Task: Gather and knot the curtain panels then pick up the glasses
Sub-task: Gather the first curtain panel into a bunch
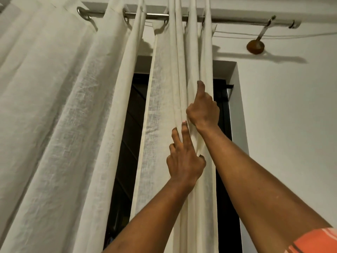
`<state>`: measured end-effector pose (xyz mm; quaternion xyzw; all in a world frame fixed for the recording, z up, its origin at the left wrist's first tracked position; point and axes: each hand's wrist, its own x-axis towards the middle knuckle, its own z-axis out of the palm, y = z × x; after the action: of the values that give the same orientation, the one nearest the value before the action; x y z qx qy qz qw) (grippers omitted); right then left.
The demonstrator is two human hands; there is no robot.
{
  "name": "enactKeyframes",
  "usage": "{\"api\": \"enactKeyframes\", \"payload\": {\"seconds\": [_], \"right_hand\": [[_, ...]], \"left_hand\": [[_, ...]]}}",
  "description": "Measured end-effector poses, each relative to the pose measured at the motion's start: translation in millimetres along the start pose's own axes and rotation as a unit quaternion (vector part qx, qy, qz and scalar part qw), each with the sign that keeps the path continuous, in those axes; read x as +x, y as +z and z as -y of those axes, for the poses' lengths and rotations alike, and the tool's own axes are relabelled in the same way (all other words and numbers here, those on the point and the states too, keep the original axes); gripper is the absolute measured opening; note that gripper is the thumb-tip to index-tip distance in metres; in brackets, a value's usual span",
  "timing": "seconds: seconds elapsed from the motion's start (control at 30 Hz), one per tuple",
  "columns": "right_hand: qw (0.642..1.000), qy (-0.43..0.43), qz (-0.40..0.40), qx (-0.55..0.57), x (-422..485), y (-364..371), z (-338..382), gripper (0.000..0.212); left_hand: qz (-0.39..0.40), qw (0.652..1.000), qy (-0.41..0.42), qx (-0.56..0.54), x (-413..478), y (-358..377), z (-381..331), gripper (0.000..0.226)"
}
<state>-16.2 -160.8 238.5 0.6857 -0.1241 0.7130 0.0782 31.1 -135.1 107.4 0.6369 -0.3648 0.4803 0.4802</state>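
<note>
We have both hands raised to the right curtain panel, which hangs bunched in folds from the metal rod, in front of the dark window. Our right hand is closed around the gathered folds, thumb pointing up toward the rod. Just below it, our left hand pinches the same folds, two fingers stretched upward along the cloth. The left curtain panel hangs spread wide, apart from the bunched one. We see no glasses in this view.
</note>
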Motion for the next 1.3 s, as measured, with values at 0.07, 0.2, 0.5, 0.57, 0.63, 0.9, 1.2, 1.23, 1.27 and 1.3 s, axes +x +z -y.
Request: {"api": "enactKeyframes", "payload": {"seconds": [0.07,0.2,0.5,0.57,0.63,0.9,1.2,1.23,1.27,1.3], "right_hand": [[0.999,-0.04,0.009,-0.029,15.5,0.3,1.5,0.077],[0.989,-0.105,0.047,-0.093,44.1,-0.8,9.6,0.075],[0.988,-0.054,-0.061,-0.129,39.4,-13.4,0.4,0.012],[0.983,-0.087,-0.083,-0.137,36.0,-12.0,-4.1,0.011],[0.977,-0.139,-0.071,-0.143,36.2,-10.5,-3.4,0.014],[0.97,-0.082,0.216,-0.081,35.9,-4.6,1.9,0.011],[0.923,-0.037,0.383,-0.013,-29.3,18.8,2.3,0.008],[0.918,-0.033,0.396,-0.008,-40.2,21.0,1.4,0.011],[0.912,-0.028,0.409,-0.006,-53.1,23.3,-0.8,0.015],[0.907,-0.025,0.42,-0.006,-65.8,24.8,-2.5,0.018]], "left_hand": [[-0.002,1.0,0.013,0.01,14.9,-2.1,-4.9,0.104],[-0.017,0.999,0.036,0.021,40.5,-6.3,-11.7,0.102],[0.009,1.0,0.021,0.02,36.7,-15.4,-12.7,0.106],[0.014,1.0,0.02,0.015,35.3,-16.4,-16.5,0.108],[0.018,1.0,0.02,0.009,34.2,-15.9,-21.2,0.108],[0.03,0.999,-0.013,0.003,25.2,-19.2,-21.9,0.108],[0.124,0.961,-0.24,-0.054,-41.9,4.9,22.3,0.101],[0.136,0.954,-0.262,-0.053,-51.7,7.9,27.2,0.092],[0.149,0.948,-0.276,-0.048,-63.1,10.6,30.8,0.077],[0.158,0.944,-0.285,-0.045,-74.2,14.2,34.5,0.06]]}}
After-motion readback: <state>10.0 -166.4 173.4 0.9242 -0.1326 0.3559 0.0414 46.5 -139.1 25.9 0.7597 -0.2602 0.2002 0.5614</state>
